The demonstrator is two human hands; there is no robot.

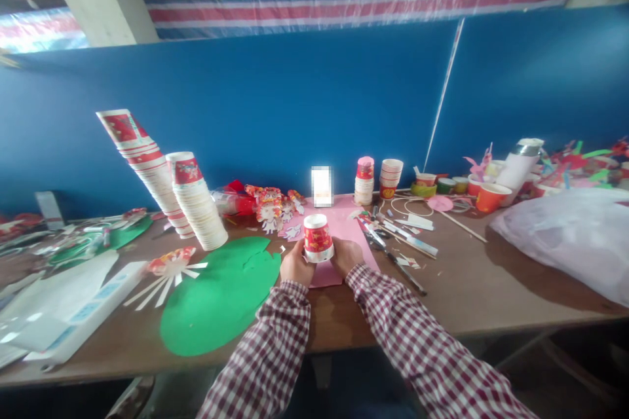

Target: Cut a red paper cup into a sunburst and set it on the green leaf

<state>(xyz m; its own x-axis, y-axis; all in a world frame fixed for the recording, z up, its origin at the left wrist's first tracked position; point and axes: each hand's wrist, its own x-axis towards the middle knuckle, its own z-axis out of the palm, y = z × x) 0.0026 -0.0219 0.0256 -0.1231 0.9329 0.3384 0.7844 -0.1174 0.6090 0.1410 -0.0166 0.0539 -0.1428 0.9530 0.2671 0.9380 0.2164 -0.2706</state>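
Observation:
A red-and-white paper cup (318, 237) stands bottom up between my two hands over the pink sheet (350, 221). My left hand (297, 264) grips its left side, fingers closed and partly behind it. From the right, my right hand (346, 256) closes on the same cup; those fingertips are mostly hidden. Just left of my hands lies a big green paper shape (221, 301) with a ragged top edge. Paper cutout figures (271, 215) sit beyond my left hand. Close to my right hand are pens (405, 272) and thin sticks.
Two tall leaning cup stacks (196, 206) rise at the left. Shorter cup stacks (391, 178) stand by the blue partition (275, 98). A cut cup with splayed strips (170, 268) lies left. At right are a white bottle (519, 167) and a plastic bag (565, 236).

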